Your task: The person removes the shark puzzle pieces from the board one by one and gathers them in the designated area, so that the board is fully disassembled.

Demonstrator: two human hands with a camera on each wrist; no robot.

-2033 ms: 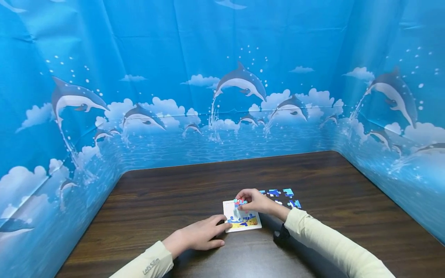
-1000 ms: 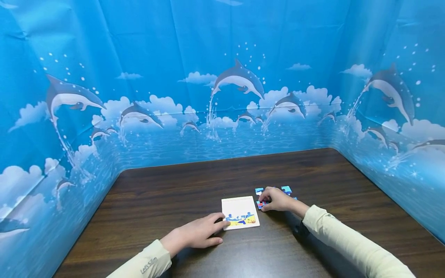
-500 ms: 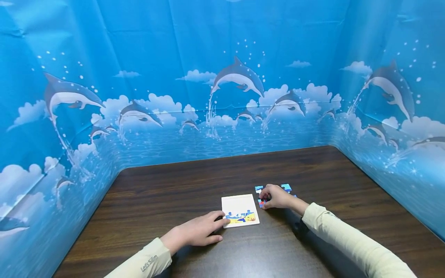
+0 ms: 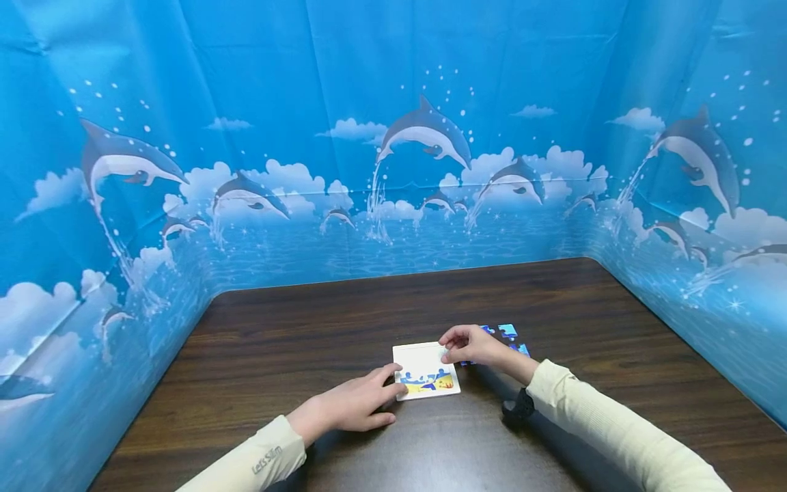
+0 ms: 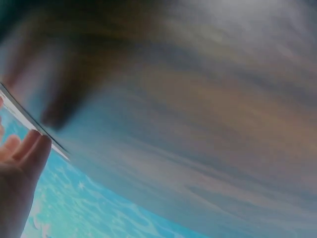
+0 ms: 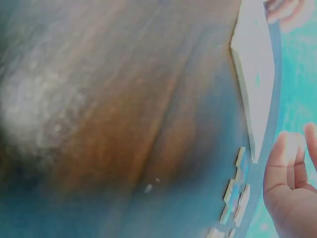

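Head view: the jigsaw tray (image 4: pixel 421 355) lies on the desk (image 4: pixel 307 321) in front of you, left of the loose jigsaw pieces (image 4: pixel 507 331). Your left hand (image 4: pixel 350 410) has its fingers relaxed and apart, two of them touching the tray's left edge in its near half. Your right hand (image 4: pixel 476 346) is at the tray's far right corner, fingers bent toward the thumb; neither this view nor the right wrist view shows a piece between them, so you cannot tell from these whether it grips one. A yellow and blue picture strip (image 4: pixel 430 380) fills the tray's near side; the far part is bare white.

To do this well, you should probably press lightly with the left hand against sliding, pinch each piece by its edges, turn it to match the knobs along the strip's far edge, lower it level and push it flat. Forcing a crooked piece could lift its neighbours.

You have one tray, one strip whose seams are too fine to count, two hands, two pale sleeves (image 4: pixel 615 420) and one dark wrist device (image 4: pixel 519 404). At least four loose pieces show, some partly hidden.
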